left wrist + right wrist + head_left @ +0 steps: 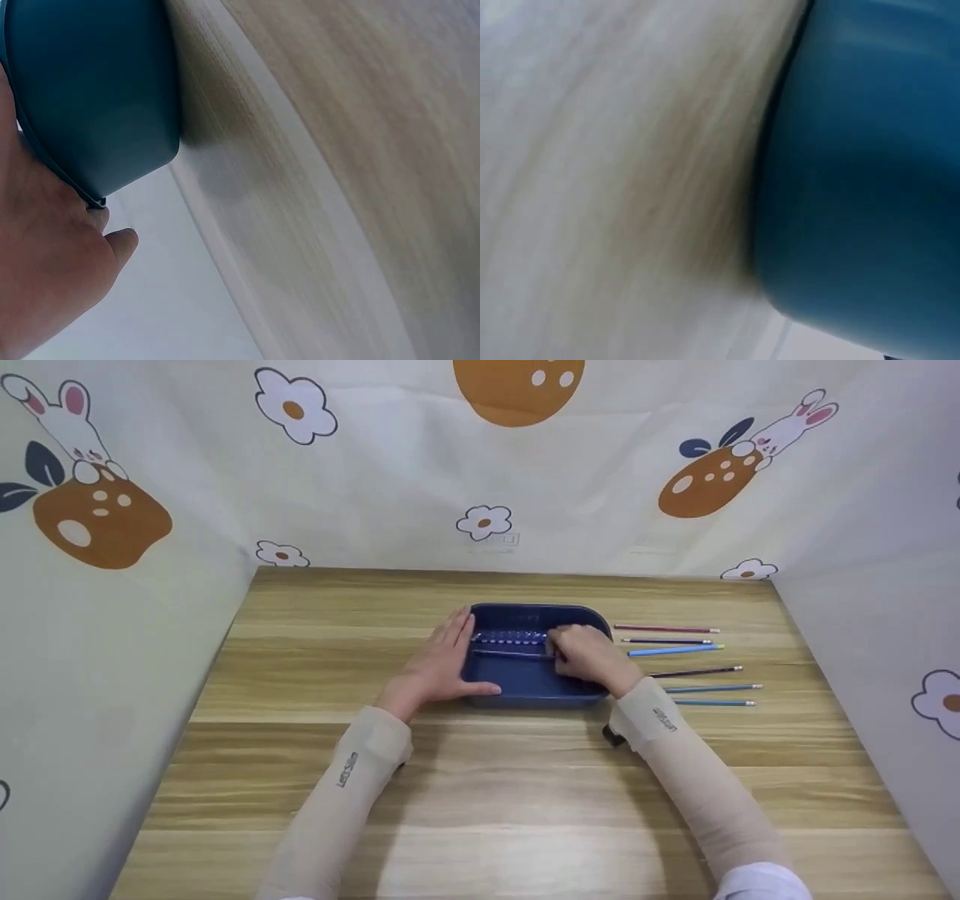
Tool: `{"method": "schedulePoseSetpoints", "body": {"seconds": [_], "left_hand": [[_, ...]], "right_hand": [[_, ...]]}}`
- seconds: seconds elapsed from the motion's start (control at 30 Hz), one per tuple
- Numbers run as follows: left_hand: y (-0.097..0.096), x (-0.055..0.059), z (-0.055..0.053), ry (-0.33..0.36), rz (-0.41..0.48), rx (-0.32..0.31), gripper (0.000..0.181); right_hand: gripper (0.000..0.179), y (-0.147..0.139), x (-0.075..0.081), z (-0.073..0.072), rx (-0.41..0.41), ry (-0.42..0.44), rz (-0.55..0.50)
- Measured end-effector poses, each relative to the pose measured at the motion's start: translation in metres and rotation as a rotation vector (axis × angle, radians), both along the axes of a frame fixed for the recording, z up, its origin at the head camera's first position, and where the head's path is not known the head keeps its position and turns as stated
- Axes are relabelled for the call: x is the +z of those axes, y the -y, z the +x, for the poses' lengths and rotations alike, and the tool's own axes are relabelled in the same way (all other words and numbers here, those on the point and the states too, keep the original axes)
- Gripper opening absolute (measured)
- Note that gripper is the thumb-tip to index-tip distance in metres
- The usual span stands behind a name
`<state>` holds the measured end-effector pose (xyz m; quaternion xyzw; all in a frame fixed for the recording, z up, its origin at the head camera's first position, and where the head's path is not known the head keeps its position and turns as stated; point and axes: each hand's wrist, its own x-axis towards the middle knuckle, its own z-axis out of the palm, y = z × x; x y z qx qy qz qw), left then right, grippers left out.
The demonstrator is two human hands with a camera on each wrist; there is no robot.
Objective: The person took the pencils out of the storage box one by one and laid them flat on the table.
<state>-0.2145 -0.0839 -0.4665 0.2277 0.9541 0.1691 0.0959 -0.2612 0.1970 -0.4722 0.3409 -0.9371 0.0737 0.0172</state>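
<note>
A dark blue rectangular box (540, 701) stands without a lid on the table. My left hand (442, 660) rests against its left side, with straight fingers on the far part of the rim and the thumb over the near rim. In the left wrist view that hand (60, 255) touches the rim of the box (97, 90). Inside the box, my right hand (589, 656) has curled fingers and grips the right end of a clear bluish strip with a wavy, ruler-like edge (514, 637). Its fingertips are hidden. The right wrist view shows only the box's outer wall (855, 187).
Several pencils lie right of the box, roughly parallel, among them a red one (664, 628), a bright blue one (675, 649) and a dark one (701, 671). Patterned cloth (397, 480) hangs behind and beside the wooden table (322, 645).
</note>
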Motion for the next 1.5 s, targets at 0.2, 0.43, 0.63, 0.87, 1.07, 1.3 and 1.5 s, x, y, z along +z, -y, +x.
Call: {"method": "schedulePoseSetpoints", "body": {"seconds": [0.2,0.43,0.63,0.87,1.07,1.3,1.5], "left_hand": [[0.004,-0.012,0.012,0.055,0.016,0.015,0.129],[0.009,-0.005,0.012,0.034,0.012,0.041,0.132],[0.010,-0.001,0.011,0.038,-0.020,0.035,0.133],[0.007,-0.001,0.011,0.038,-0.025,0.031,0.134],[0.008,0.002,0.008,0.038,-0.035,0.028,0.134],[0.001,0.007,0.001,0.039,-0.029,0.006,0.135],[-0.004,0.008,-0.003,0.033,-0.012,-0.005,0.134]], "right_hand": [[0.016,-0.008,0.015,0.017,0.033,-0.016,-0.134],[0.018,-0.043,0.049,0.030,0.006,-0.116,-0.236],[0.019,-0.096,0.046,0.043,-0.006,-0.243,-0.194],[0.019,-0.159,0.027,0.063,-0.040,-0.211,-0.143],[0.020,-0.200,0.020,0.080,-0.167,-0.112,-0.134],[0.017,-0.229,0.014,0.100,-0.297,0.102,-0.053],[0.013,-0.233,0.007,0.098,-0.307,0.178,0.017]]}}
